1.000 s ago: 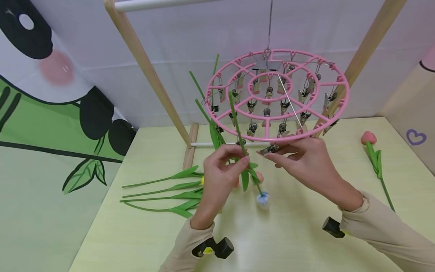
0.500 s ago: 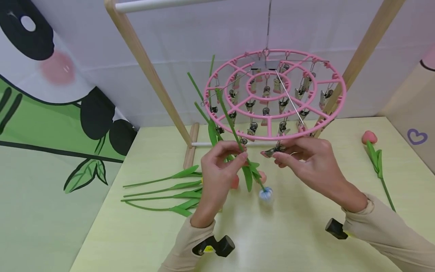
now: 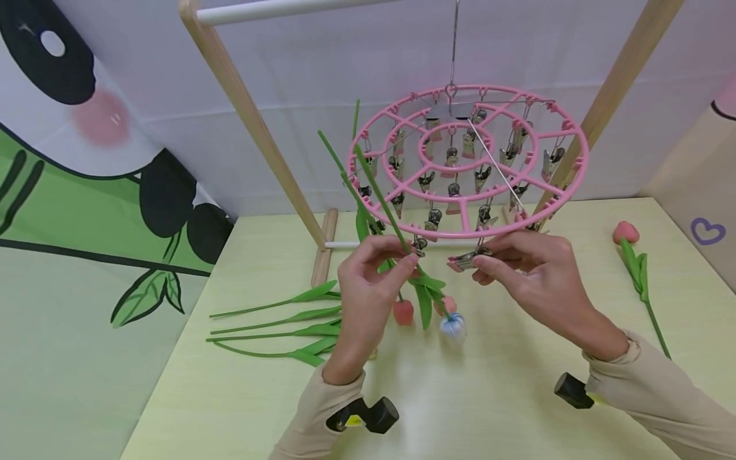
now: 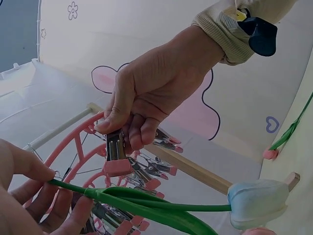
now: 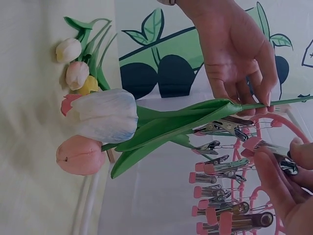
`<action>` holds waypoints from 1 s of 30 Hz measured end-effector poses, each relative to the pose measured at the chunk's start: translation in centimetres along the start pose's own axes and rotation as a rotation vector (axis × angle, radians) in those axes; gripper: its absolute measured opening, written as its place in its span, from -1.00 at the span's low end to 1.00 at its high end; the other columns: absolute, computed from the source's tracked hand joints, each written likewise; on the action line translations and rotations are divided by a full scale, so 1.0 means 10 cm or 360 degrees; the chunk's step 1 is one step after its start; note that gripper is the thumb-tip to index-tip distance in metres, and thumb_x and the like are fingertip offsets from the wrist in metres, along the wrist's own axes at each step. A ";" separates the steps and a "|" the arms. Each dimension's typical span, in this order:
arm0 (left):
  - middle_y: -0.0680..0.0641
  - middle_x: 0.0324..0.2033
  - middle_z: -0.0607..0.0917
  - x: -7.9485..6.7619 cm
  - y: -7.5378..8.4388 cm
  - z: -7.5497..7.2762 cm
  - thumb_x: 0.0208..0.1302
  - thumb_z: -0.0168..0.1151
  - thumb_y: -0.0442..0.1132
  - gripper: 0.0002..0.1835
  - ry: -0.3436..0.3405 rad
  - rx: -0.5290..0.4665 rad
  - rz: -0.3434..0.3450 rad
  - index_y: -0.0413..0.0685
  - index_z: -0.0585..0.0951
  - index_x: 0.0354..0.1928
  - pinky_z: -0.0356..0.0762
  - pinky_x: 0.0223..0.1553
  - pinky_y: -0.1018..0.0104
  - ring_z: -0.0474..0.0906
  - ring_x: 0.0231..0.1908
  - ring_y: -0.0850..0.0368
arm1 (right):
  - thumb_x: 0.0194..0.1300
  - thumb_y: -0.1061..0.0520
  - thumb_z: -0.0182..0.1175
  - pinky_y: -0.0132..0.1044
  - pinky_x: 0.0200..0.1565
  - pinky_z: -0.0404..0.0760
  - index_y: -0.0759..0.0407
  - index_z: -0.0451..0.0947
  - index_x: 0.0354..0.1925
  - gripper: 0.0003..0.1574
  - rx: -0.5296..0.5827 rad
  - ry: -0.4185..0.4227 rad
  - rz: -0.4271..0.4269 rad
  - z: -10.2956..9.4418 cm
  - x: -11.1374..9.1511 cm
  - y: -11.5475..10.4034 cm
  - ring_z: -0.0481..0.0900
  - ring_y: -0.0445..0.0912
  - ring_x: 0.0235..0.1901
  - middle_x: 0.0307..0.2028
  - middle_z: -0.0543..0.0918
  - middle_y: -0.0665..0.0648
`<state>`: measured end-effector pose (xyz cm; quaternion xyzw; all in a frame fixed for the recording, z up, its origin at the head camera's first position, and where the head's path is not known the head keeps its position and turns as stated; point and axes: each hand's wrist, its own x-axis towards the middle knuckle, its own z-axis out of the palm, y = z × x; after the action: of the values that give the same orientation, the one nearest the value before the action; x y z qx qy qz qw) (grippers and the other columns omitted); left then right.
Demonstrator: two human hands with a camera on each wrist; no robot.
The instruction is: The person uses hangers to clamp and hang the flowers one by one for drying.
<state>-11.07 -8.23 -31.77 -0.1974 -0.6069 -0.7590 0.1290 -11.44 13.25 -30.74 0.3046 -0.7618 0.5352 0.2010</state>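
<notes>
My left hand pinches the green stem of a white-and-blue artificial tulip, held bloom down, its stem leaning up to the left. Across from it, my right hand grips a metal clip with pink tips, which hangs from the near side of a round pink clip hanger. A small gap separates the clip from the stem. In the right wrist view the clip's pink tips point toward the stem. Two pink tulips hang bloom down behind, one salmon, one redder.
A wooden stand with white rods surrounds the hanger, from which several other clips dangle. Several tulips lie on the table at left, partly behind my left arm. One pink tulip lies at the far right.
My right hand has shifted slightly right and down with the clip. The stem's upper end in my left hand has swung left, and the bloom has moved slightly right. The redder tulip shows more fully.
</notes>
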 end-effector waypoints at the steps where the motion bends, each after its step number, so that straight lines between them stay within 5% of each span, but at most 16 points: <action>1: -0.24 -0.30 0.57 0.00 0.00 0.00 0.16 0.19 -0.53 -0.81 -0.0001 -0.0002 0.0001 -0.42 0.52 -0.16 0.68 -0.29 0.17 0.55 -0.32 0.00 | 0.00 0.56 0.28 -0.40 -0.40 0.67 0.39 0.61 -0.31 -0.76 0.0016 0.0005 -0.0003 0.00 0.00 0.00 0.69 -0.17 -0.53 -0.41 0.70 0.16; 15: -0.21 -0.23 0.57 -0.02 0.00 0.05 0.20 0.19 -0.49 -0.80 -0.0034 0.0045 -0.0056 -0.39 0.53 -0.13 0.68 -0.24 0.11 0.53 -0.24 -0.02 | 0.05 0.56 0.25 -0.35 -0.37 0.68 0.43 0.60 -0.29 -0.79 0.0183 0.0074 0.0039 0.00 -0.02 -0.06 0.68 -0.11 -0.54 -0.43 0.70 0.21; 30: -0.31 -0.27 0.55 -0.04 -0.02 0.19 0.20 0.19 -0.51 -0.83 -0.0094 -0.0118 -0.0034 -0.44 0.51 -0.16 0.67 -0.22 0.05 0.62 -0.37 0.01 | 0.07 0.50 0.27 -0.29 -0.39 0.69 0.48 0.58 -0.30 -0.84 0.0363 0.0060 -0.0010 0.10 -0.04 -0.03 0.68 -0.11 -0.53 -0.39 0.69 0.15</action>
<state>-10.52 -6.38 -31.77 -0.2180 -0.5840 -0.7761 0.0954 -10.92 12.35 -31.15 0.3178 -0.6911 0.6233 0.1812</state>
